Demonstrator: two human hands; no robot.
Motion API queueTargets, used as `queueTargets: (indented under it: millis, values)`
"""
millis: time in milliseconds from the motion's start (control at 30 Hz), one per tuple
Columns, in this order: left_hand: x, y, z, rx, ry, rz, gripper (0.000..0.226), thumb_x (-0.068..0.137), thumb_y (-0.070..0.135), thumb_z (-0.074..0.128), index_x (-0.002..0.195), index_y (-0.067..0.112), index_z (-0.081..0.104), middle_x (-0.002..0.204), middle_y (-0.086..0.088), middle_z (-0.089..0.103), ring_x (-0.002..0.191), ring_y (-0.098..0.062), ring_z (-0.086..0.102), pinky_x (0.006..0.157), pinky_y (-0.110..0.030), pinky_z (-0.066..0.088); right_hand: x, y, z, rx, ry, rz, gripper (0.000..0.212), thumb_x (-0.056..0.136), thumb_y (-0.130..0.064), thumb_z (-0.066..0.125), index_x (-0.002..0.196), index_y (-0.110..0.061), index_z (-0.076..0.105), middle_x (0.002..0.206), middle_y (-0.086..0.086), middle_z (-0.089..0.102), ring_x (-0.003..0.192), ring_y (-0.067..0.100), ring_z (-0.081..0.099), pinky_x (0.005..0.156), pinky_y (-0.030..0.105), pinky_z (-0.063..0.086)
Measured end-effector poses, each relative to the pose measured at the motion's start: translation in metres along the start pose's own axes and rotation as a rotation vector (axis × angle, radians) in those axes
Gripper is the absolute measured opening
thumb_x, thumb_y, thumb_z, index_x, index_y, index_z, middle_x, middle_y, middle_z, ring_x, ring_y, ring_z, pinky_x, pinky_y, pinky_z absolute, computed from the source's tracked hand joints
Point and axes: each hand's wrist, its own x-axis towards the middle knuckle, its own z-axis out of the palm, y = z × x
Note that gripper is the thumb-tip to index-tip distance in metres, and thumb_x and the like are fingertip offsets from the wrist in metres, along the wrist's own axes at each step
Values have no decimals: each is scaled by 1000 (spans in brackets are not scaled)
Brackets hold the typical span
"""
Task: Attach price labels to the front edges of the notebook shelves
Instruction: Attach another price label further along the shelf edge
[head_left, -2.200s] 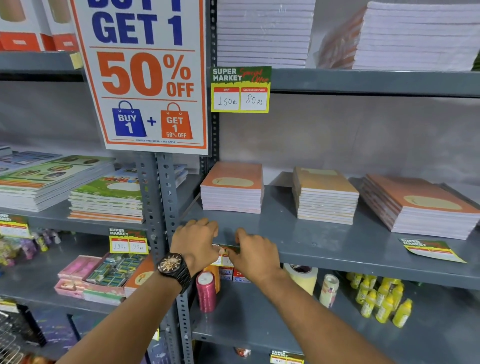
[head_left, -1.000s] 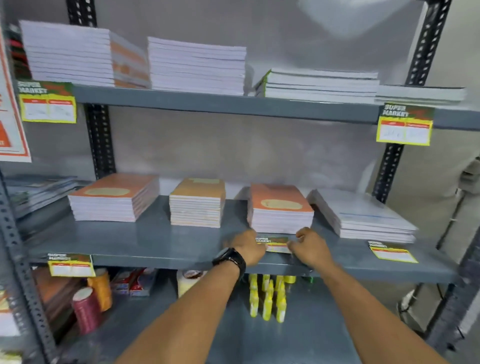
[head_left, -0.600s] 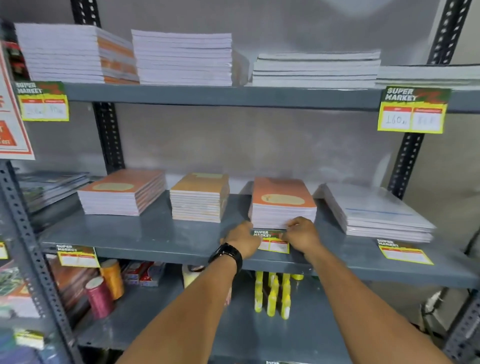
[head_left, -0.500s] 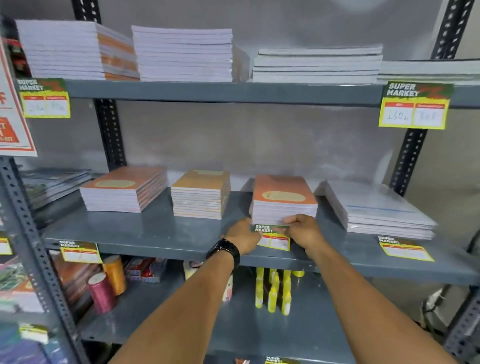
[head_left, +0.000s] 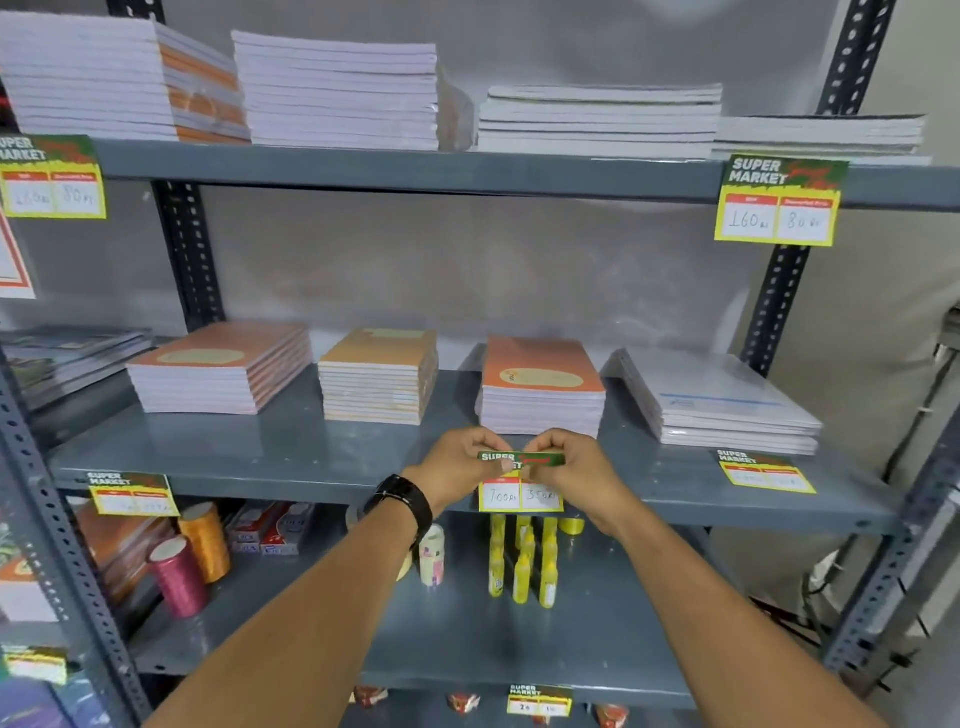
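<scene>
A yellow and green price label (head_left: 521, 491) hangs over the front edge of the grey middle shelf (head_left: 311, 483), below an orange notebook stack (head_left: 542, 387). My left hand (head_left: 457, 467) pinches the label's top left corner. My right hand (head_left: 571, 470) pinches its top right corner. The label's top strip is bent onto the shelf surface. Another label (head_left: 134, 493) is fixed at the shelf's left end, and a loose label (head_left: 763, 472) lies flat on the shelf at the right.
Notebook stacks (head_left: 221, 366) line the middle shelf and the top shelf (head_left: 467, 171), which carries two labels (head_left: 779, 202). Below stand yellow bottles (head_left: 519, 561), thread spools (head_left: 179, 577) and small boxes. Perforated uprights (head_left: 779, 291) frame the bay.
Both hands lifted the label off the shelf surface, brought it forward and lowered it over the shelf's front edge. The camera view moved closer.
</scene>
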Motion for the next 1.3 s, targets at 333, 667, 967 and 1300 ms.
queueTargets:
  millis: [333,667,967,1300]
  values:
    - [-47,-26,9,387,109,145,17,76,10,75,81,23,65,78,4,73,59,3,58,58,-13,46,-47,22,31,-291,90,-108,13,76,-11,75,77,-23,69,75,-5,71,67,3,61,63,15,48]
    - [-55,-31,20,591,233,220,15,83,18,67,94,26,60,91,7,71,83,-16,64,70,-29,49,-52,25,41,-370,226,-90,9,77,-15,75,79,-21,68,74,-7,71,73,9,65,71,27,53]
    - [-49,-28,22,657,215,222,18,84,14,64,97,25,57,96,2,71,89,-22,65,76,-38,55,-47,22,42,-440,251,-82,10,80,-16,73,80,-21,64,73,-5,69,70,12,63,65,28,53]
    - [-43,-30,24,762,213,265,17,84,10,62,96,22,56,97,1,64,87,-23,61,73,-36,51,-40,27,47,-506,264,-103,8,82,-19,70,82,-19,63,73,-1,70,68,16,63,66,33,55]
